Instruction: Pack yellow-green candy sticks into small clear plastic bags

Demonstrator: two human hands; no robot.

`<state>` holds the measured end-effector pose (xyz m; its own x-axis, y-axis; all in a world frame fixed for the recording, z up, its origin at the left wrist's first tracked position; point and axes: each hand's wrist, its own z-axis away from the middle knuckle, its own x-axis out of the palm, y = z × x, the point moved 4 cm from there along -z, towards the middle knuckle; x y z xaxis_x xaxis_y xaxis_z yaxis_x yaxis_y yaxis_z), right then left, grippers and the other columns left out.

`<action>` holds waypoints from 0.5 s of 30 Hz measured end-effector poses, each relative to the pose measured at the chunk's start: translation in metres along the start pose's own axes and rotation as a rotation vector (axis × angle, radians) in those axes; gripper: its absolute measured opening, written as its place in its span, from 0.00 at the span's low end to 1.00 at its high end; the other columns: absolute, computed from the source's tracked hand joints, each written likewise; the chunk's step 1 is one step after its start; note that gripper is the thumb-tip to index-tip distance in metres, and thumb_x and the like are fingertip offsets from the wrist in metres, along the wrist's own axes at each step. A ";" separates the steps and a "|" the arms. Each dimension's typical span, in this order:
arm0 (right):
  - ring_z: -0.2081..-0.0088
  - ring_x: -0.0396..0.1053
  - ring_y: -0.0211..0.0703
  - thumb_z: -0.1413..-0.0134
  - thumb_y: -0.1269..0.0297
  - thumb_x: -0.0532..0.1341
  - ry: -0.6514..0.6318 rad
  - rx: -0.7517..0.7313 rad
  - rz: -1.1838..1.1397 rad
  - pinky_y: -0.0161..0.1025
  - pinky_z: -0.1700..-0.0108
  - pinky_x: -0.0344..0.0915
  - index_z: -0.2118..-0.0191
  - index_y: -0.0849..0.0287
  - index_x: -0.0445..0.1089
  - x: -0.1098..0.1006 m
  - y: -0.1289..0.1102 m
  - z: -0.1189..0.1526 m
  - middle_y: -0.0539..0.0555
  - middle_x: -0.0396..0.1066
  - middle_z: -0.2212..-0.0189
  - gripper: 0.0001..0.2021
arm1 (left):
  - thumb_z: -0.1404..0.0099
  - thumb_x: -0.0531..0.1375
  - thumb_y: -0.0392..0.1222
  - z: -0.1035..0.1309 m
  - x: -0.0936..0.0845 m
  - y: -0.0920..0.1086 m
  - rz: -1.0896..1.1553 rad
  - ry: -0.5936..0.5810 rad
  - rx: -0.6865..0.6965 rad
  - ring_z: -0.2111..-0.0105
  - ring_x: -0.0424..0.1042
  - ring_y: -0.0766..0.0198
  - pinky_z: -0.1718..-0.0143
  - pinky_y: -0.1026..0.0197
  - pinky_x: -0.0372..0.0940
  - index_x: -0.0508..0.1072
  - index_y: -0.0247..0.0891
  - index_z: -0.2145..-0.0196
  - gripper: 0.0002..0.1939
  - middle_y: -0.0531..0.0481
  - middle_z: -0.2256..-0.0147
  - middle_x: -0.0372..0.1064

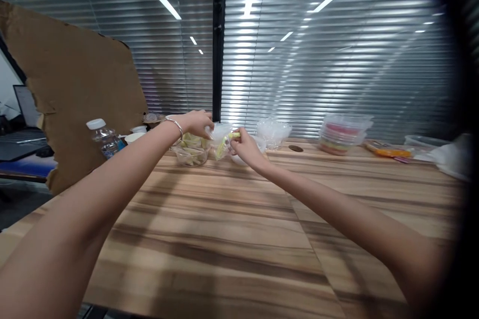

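Note:
My right hand (245, 147) is closed in a pinch on a small yellow-green and clear packet (223, 148), held just above the far part of the table. My left hand (197, 123), with a silver bangle at the wrist, curls its fingers at the edge of a translucent plastic bag (221, 131); the fingertips look closed on it, though they are small and partly hidden. Below the left hand stands a clear round container (191, 156) holding several yellowish packets. Beside the right hand lies a whitish round item (239, 160), mostly covered by the hand.
A crumpled clear bag (274, 133) and stacked clear tubs (341, 134) stand along the back. Further right are an orange packet (391, 152) and white plastic (451, 157). At left are a water bottle (103, 139), a paper cup (133, 137) and a cardboard panel (82, 75).

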<state>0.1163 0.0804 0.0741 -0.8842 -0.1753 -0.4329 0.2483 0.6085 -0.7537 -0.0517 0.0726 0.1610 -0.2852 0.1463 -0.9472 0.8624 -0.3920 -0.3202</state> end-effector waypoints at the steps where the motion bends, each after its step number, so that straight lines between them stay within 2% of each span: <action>1: 0.69 0.67 0.41 0.49 0.64 0.51 0.008 0.019 -0.019 0.39 0.69 0.67 0.60 0.55 0.55 0.000 0.000 -0.002 0.51 0.67 0.67 0.09 | 0.47 0.58 0.59 -0.001 -0.001 -0.006 0.002 -0.012 -0.015 0.53 0.60 0.52 0.52 0.56 0.53 0.72 0.44 0.54 0.27 0.45 0.54 0.63; 5: 0.71 0.67 0.40 0.50 0.66 0.52 0.036 0.071 -0.091 0.36 0.76 0.67 0.61 0.55 0.54 0.004 -0.004 -0.012 0.54 0.66 0.64 0.09 | 0.50 0.55 0.66 -0.001 0.001 -0.031 0.099 -0.106 -0.080 0.51 0.60 0.49 0.50 0.55 0.52 0.69 0.42 0.49 0.36 0.44 0.48 0.61; 8: 0.74 0.66 0.40 0.50 0.67 0.53 0.018 0.075 -0.108 0.36 0.79 0.67 0.63 0.55 0.53 0.009 -0.011 -0.023 0.54 0.65 0.64 0.08 | 0.53 0.55 0.69 0.004 0.004 -0.045 0.213 -0.183 -0.152 0.49 0.60 0.48 0.49 0.56 0.53 0.65 0.44 0.46 0.41 0.46 0.45 0.60; 12: 0.75 0.66 0.42 0.51 0.71 0.54 0.015 0.064 -0.103 0.38 0.79 0.67 0.65 0.55 0.52 0.017 -0.018 -0.037 0.54 0.65 0.68 0.09 | 0.54 0.55 0.69 0.017 0.005 -0.053 0.330 -0.215 -0.220 0.50 0.62 0.48 0.51 0.56 0.56 0.64 0.47 0.46 0.41 0.47 0.46 0.62; 15: 0.74 0.67 0.42 0.50 0.71 0.55 0.040 0.016 -0.117 0.38 0.77 0.67 0.65 0.55 0.52 0.025 -0.024 -0.043 0.53 0.65 0.69 0.09 | 0.54 0.56 0.68 0.025 0.005 -0.055 0.418 -0.190 -0.279 0.51 0.62 0.48 0.52 0.56 0.57 0.65 0.46 0.46 0.40 0.46 0.47 0.63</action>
<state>0.0714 0.0952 0.1028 -0.9227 -0.2132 -0.3213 0.1482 0.5732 -0.8059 -0.1117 0.0719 0.1736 0.0584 -0.1479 -0.9873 0.9896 -0.1218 0.0768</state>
